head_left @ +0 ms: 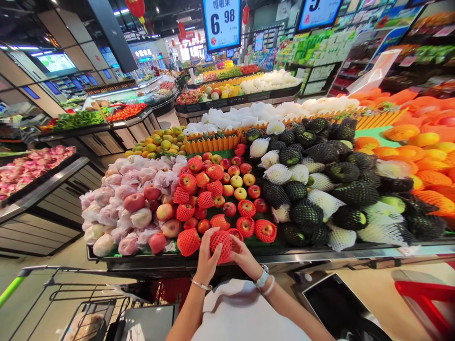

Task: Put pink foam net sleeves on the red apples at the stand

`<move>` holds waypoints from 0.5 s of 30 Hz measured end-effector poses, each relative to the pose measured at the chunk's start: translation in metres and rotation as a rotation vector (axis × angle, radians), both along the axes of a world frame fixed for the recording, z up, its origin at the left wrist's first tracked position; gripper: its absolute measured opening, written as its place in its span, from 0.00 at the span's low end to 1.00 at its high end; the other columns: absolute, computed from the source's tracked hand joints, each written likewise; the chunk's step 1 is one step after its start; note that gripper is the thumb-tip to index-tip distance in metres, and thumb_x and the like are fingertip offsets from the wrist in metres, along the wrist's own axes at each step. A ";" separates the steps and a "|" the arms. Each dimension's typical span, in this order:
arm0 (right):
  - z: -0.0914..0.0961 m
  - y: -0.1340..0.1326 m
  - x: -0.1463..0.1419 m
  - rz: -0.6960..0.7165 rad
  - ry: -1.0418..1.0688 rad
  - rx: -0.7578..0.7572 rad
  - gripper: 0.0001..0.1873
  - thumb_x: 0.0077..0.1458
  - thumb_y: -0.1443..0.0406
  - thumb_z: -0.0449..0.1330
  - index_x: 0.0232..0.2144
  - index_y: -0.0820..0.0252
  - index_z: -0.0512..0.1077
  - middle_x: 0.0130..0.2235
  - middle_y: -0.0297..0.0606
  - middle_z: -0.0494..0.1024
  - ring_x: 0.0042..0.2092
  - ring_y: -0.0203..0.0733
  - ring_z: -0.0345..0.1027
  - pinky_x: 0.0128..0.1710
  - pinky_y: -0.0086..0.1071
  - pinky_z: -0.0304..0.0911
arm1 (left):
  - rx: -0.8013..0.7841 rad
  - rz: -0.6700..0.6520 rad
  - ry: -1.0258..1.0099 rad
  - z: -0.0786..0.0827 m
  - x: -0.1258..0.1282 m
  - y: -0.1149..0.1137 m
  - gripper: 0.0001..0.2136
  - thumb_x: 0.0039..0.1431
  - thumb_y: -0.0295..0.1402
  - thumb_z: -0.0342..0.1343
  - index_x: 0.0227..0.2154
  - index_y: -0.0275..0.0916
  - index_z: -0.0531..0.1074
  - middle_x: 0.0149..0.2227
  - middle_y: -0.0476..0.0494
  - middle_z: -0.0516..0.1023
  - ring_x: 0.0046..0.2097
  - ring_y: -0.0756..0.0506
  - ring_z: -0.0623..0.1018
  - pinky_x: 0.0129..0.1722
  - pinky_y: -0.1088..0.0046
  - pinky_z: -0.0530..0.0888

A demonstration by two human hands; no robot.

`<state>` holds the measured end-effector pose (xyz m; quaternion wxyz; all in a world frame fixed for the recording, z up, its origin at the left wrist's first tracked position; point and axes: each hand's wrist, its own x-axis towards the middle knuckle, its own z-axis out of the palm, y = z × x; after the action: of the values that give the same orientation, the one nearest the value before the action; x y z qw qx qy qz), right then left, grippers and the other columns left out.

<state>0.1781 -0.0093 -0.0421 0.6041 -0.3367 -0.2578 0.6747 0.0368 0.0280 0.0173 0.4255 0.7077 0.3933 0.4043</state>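
Note:
Between my two hands, at the front edge of the fruit stand, is an apple in a red foam net [221,246]. My left hand [207,253] curls round its left side, thumb in front. From the right, my right hand [244,255] grips the same netted apple with its fingers. Most of the fruit's skin is covered by the net. Just beyond my hands lie more apples [229,208], some bare and some in red nets. A netted apple [188,242] sits close to my left hand, and another netted apple [265,230] lies to the right.
Left of the apples are fruits in pale wrapping [117,199]; to the right are dark and white netted melons [320,180], then oranges [433,156]. A shopping cart [88,293] stands at lower left. A red stool [423,293] is at lower right. Price screens [222,23] hang overhead.

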 end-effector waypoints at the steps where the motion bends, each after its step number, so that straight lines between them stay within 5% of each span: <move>1: 0.003 0.001 0.001 0.005 -0.048 0.020 0.35 0.36 0.58 0.74 0.49 0.54 0.71 0.51 0.42 0.75 0.49 0.44 0.71 0.50 0.41 0.67 | -0.010 0.006 -0.034 -0.001 0.001 0.000 0.17 0.64 0.40 0.50 0.54 0.41 0.64 0.55 0.38 0.67 0.57 0.40 0.67 0.58 0.60 0.61; 4: 0.010 0.004 0.004 -0.023 -0.203 0.052 0.31 0.38 0.57 0.72 0.47 0.55 0.72 0.49 0.42 0.75 0.48 0.46 0.71 0.46 0.41 0.70 | -0.108 0.074 -0.139 -0.006 0.004 0.001 0.20 0.61 0.41 0.54 0.54 0.41 0.64 0.56 0.38 0.66 0.58 0.40 0.66 0.60 0.60 0.59; 9: 0.026 0.005 0.013 -0.102 -0.589 0.137 0.21 0.53 0.55 0.62 0.47 0.57 0.74 0.48 0.43 0.76 0.50 0.47 0.70 0.48 0.42 0.69 | -0.502 0.223 -0.512 -0.021 0.015 0.002 0.24 0.50 0.42 0.64 0.48 0.39 0.68 0.52 0.39 0.72 0.54 0.40 0.72 0.56 0.62 0.67; 12: 0.045 0.002 0.018 -0.047 -0.802 0.253 0.17 0.60 0.58 0.55 0.48 0.57 0.73 0.51 0.43 0.75 0.53 0.46 0.68 0.51 0.42 0.66 | -0.785 0.308 -0.823 -0.022 0.020 0.001 0.20 0.51 0.42 0.61 0.44 0.36 0.71 0.46 0.39 0.77 0.46 0.43 0.77 0.45 0.68 0.74; 15: 0.060 -0.001 0.019 -0.053 -1.026 0.348 0.17 0.57 0.63 0.60 0.50 0.57 0.71 0.51 0.43 0.74 0.53 0.47 0.66 0.53 0.43 0.64 | -0.995 0.425 -0.967 -0.015 0.021 0.002 0.14 0.59 0.38 0.53 0.40 0.33 0.74 0.39 0.39 0.79 0.37 0.45 0.79 0.36 0.72 0.76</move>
<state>0.1974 -0.0099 0.0176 0.4643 -0.5243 -0.6190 0.3556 0.0578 0.0298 0.0020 0.7356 0.0807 0.4276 0.5192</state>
